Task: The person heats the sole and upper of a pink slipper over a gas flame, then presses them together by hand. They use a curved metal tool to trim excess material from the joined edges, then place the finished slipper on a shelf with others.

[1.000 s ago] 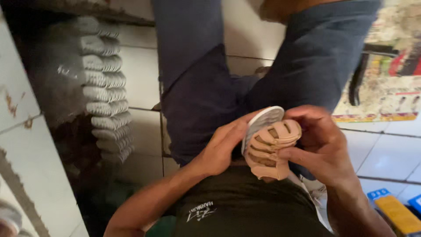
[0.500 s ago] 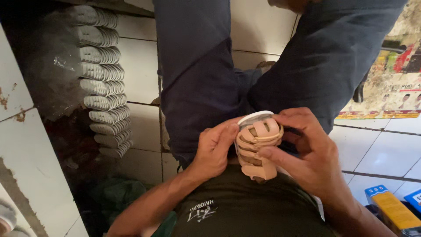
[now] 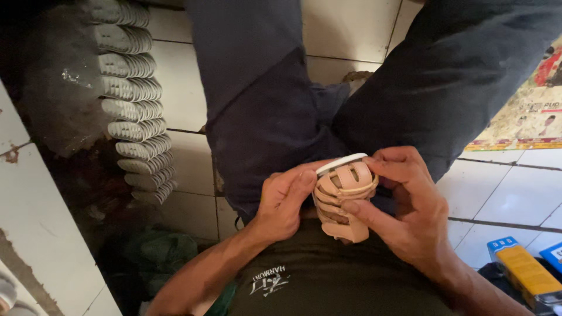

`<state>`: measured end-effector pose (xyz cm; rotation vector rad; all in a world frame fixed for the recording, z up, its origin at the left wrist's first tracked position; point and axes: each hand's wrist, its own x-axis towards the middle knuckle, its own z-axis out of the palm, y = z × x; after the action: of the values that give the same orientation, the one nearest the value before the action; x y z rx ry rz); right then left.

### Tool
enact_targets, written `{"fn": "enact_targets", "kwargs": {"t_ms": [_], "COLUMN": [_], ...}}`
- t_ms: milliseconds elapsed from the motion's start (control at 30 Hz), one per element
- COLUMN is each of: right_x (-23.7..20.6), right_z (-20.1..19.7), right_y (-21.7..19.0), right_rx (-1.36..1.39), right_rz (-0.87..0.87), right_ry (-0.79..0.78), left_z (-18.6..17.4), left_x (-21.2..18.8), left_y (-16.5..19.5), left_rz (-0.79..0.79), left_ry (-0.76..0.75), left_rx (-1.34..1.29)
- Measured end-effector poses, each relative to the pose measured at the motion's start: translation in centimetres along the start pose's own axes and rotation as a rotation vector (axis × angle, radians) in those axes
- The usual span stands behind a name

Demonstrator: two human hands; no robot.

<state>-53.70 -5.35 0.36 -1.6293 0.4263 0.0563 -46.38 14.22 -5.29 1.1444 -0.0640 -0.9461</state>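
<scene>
**Small strappy sandal held in both hands over the lap**

The left hand (image 3: 284,202) and right hand (image 3: 410,210) grip a beige sandal (image 3: 342,196) at the picture's centre, above dark trousers (image 3: 275,105). It looks light, its straps soft and bendable, its sole stiffer, the surer hold. At 9 o'clock hangs a stack of grey soles (image 3: 132,111); white floor tiles (image 3: 503,193) lie at 3 o'clock.

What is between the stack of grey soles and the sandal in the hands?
In the head view, the person's leg in dark blue trousers lies between the grey soles and the beige strappy sandal, over white floor tiles.
</scene>
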Motion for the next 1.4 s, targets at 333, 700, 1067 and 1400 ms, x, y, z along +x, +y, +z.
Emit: {"fn": "enact_targets", "kwargs": {"t_ms": [333, 700, 1067, 1400], "right_x": [-0.2, 5.2, 11.7, 16.1], "right_z": [0.2, -3.6, -3.8, -7.0], "right_y": [3.0, -1.4, -6.7, -6.6], "right_rx": [0.233, 0.350, -0.265, -0.291], "right_rz": [-0.105, 0.008, -0.287, -0.397], "right_ry": [-0.012, -0.122, 0.154, 0.109], "left_z": [-0.4, 0.2, 2.2, 1.9], "left_x": [0.2, 6.5, 14.1, 17.4], "left_y": [1.5, 6.9, 16.0, 13.4], "left_rz": [0.030, -0.045, 0.300, 0.391], "left_ry": [-0.116, -0.102, -0.079, 0.028], "left_rx": [-0.010, -0.704, 0.190, 0.238]}}
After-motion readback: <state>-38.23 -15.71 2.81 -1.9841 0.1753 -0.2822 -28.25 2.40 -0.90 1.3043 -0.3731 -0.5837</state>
